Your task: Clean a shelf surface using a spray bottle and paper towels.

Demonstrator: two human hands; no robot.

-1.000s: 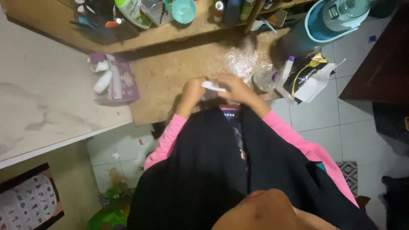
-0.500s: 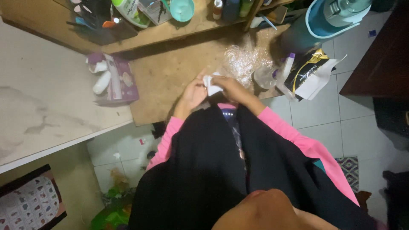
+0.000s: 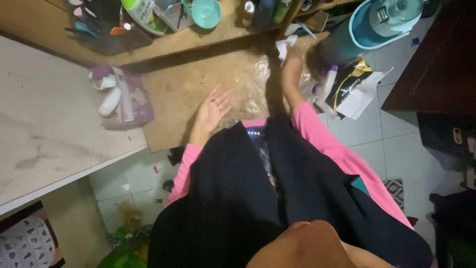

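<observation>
1. Brown chipboard desk surface [image 3: 188, 94] carries the work; a person in pink sleeves and a dark garment leans over it.
2. Right hand [image 3: 292, 62] is stretched forward to the far edge of the desk, fingers closed on a small crumpled white tissue [image 3: 285, 45]. The tissue sits at the fingertips, just beside the dark gap under the shelf; judged, the reach is what carries it to the back of the desk.
3. Left hand [image 3: 212, 110] lies near the desk's front edge, palm up, fingers spread and slack, holding nothing. It appears merely parked while the other hand works.
4. Clear crinkled plastic wrap [image 3: 258, 84] lies on the desk between the two hands, partly under the right forearm.
5. Purple rectangular carton [image 3: 133, 97] lies at the desk's left edge, with a white bottle [image 3: 110, 100] touching its left side.
6. Black-and-gold glossy packet with a white flap [image 3: 354, 87] overhangs the desk's right edge; a clear spray bottle with a purple collar [image 3: 328, 82] stands just beside it.
7. Teal round container [image 3: 377, 22] occupies the top right corner; a teal cup [image 3: 206, 12] and assorted bottles stand on the wooden shelf [image 3: 208, 34].
</observation>
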